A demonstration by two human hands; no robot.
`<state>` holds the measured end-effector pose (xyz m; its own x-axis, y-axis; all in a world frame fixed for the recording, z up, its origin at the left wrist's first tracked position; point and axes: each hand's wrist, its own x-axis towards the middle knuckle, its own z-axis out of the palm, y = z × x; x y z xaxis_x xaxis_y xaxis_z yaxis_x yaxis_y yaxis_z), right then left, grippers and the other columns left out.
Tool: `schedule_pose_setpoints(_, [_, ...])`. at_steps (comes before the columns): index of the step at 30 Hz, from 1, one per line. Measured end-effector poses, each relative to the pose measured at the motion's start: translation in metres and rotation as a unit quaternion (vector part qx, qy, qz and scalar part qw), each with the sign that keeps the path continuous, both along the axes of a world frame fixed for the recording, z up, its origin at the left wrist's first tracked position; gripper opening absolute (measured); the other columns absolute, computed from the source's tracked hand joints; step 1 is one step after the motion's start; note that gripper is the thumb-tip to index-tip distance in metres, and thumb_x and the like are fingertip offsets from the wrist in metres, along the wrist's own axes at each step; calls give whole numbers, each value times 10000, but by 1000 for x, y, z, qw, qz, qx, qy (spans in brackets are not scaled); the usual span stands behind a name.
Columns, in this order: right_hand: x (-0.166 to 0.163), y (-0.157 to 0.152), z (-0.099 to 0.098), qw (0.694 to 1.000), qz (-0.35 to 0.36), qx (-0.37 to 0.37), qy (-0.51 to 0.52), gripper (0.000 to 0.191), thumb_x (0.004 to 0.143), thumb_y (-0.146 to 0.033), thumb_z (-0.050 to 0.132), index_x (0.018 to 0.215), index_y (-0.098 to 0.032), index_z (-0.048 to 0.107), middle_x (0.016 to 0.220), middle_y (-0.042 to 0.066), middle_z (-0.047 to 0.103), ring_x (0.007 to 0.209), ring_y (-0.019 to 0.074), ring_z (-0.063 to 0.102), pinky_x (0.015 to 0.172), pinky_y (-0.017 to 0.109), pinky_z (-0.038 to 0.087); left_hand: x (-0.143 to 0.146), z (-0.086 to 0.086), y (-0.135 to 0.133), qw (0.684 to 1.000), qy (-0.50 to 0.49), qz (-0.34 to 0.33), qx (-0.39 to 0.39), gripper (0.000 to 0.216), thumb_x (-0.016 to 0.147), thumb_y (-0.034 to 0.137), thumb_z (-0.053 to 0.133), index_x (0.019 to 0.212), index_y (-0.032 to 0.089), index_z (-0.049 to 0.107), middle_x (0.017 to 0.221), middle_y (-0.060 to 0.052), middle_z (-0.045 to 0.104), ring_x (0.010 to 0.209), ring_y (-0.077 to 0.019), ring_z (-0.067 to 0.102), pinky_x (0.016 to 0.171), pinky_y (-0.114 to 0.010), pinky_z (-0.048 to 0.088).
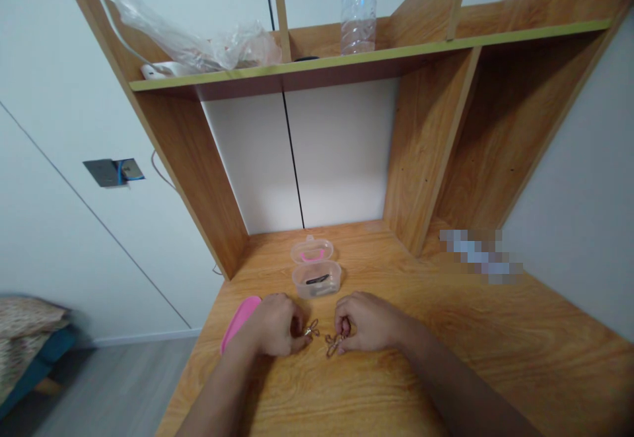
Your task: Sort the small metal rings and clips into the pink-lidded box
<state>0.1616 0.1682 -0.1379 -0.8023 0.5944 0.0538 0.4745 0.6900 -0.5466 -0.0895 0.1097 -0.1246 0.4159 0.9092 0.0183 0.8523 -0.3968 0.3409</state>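
Observation:
My left hand [281,323] is closed, thumb and fingertips pinching a small gold-coloured, bow-shaped clip [312,328] just above the desk. Opposite it, my right hand [367,323] pinches a second bow-shaped clip [331,344] with thin open loops. The two clips are close together but apart, and the fingers hide part of each. Behind the hands stands a small clear plastic box [317,290] with its lid [312,251] tipped back. Inside the box lies a dark, slim item [317,279]. A pink, oval, flat tray or lid [240,321] sits beside my left wrist, partly covered by it.
The wooden desk [347,397] has a shelf unit [307,75] over its back. On the shelf are a plastic bottle [358,14], a crumpled clear bag [222,47] and a white power strip [166,69]. A blurred-out item [478,255] lies at the right rear.

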Motion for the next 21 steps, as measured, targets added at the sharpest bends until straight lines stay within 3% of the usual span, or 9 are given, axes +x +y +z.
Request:
schedule_pose_setpoints(3, [-2,-1,0,996,15,-26,81,212,624,-283,836,798,-196,752,746,-9,693,607,110,550,539,216,366,2,-4,-1,995,-90,-8,-38,146,699,296,738,617,176,725,577,-6,688,490,-111,550,490,-226,335])
schedule_pose_setpoints(7, [-6,-4,1,969,7,-133,210,213,633,-260,834,790,-164,726,747,9,666,593,100,535,511,203,368,6,-7,-2,968,-233,5,-97,205,700,321,768,628,132,736,603,-53,707,489,-108,536,469,-211,358])
schedule_pose_setpoints(10, [-13,-9,0,925,5,-190,329,269,656,-334,857,776,-159,691,792,31,678,626,111,571,521,207,405,11,-8,-1,943,-319,24,-91,236,689,329,801,607,120,729,600,-78,716,502,-113,545,487,-215,375])
schedule_pose_setpoints(15, [-25,-8,-9,839,-83,-233,485,347,620,-360,910,756,-174,650,767,20,682,673,131,628,637,252,522,19,-21,6,874,-469,69,-108,353,672,392,853,557,120,660,528,-68,684,429,-95,536,450,-199,361])
schedule_pose_setpoints(21, [-27,6,-5,757,-219,-233,570,427,610,-495,898,686,-195,605,642,15,682,541,149,614,510,271,522,22,-24,19,789,-595,116,-100,404,586,401,926,608,127,629,516,-23,666,424,-105,583,460,-197,430])
